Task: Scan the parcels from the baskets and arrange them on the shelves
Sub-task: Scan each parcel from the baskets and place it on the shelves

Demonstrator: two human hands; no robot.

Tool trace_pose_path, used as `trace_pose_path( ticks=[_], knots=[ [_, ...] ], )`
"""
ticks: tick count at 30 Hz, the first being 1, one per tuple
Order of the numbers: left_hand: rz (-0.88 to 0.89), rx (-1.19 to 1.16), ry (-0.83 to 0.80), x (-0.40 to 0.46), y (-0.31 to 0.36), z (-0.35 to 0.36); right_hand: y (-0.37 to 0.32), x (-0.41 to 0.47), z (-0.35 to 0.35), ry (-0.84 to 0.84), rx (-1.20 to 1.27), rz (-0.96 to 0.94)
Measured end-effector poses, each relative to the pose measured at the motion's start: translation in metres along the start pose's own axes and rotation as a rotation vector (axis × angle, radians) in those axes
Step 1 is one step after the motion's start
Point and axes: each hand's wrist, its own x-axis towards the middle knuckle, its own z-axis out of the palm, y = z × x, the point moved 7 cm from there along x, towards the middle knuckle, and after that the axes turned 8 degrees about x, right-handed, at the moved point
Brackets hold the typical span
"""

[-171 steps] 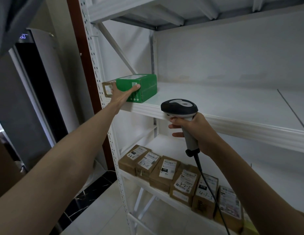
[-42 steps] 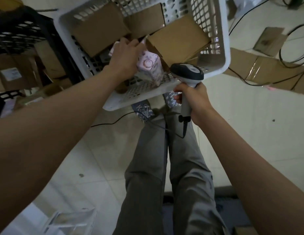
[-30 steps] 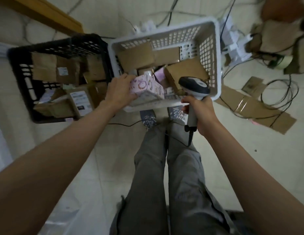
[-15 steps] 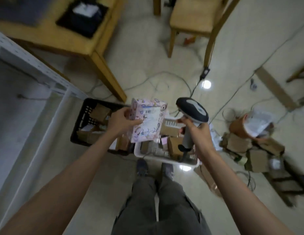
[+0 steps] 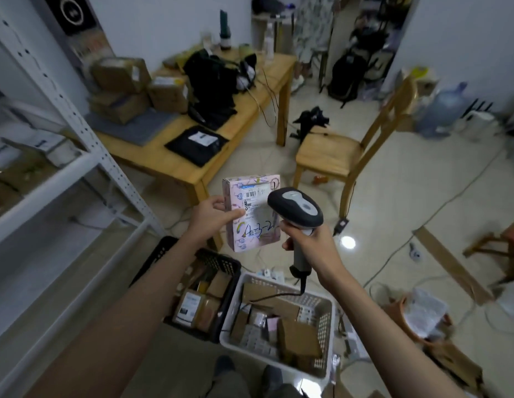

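Note:
My left hand [image 5: 212,215] holds a pink patterned parcel [image 5: 250,214] upright at chest height, its label side facing me with "4-3-2" handwritten in blue. My right hand [image 5: 307,239] grips a grey and black barcode scanner [image 5: 296,209], whose head overlaps the parcel's right edge. Below on the floor stand a white basket [image 5: 324,317] and a black basket [image 5: 221,262], both holding several cardboard parcels. The white metal shelf unit [image 5: 77,168] runs along the left.
A wooden table [image 5: 175,156] with boxes, a black bag and a flat black parcel stands behind the baskets. A wooden chair [image 5: 336,153] is to its right. Cables, cardboard scraps and a bin [image 5: 422,314] lie on the tiled floor at right.
I lifted the pink parcel out of the white basket and raised it with its label toward me. The view tilted up from the baskets, and the scanner moved close beside the parcel.

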Motion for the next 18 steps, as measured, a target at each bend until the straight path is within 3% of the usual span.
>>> trace_pose_path(
  ticks=[7,18],
  knots=[
    [0.011,-0.047,0.058,0.000,0.029,-0.018,-0.026,-0.004,0.016,-0.103,-0.137,-0.051],
    [-0.008,-0.003,0.062,-0.021,0.021,-0.021,-0.034,-0.006,0.024,-0.127,-0.128,-0.004]
  ],
)
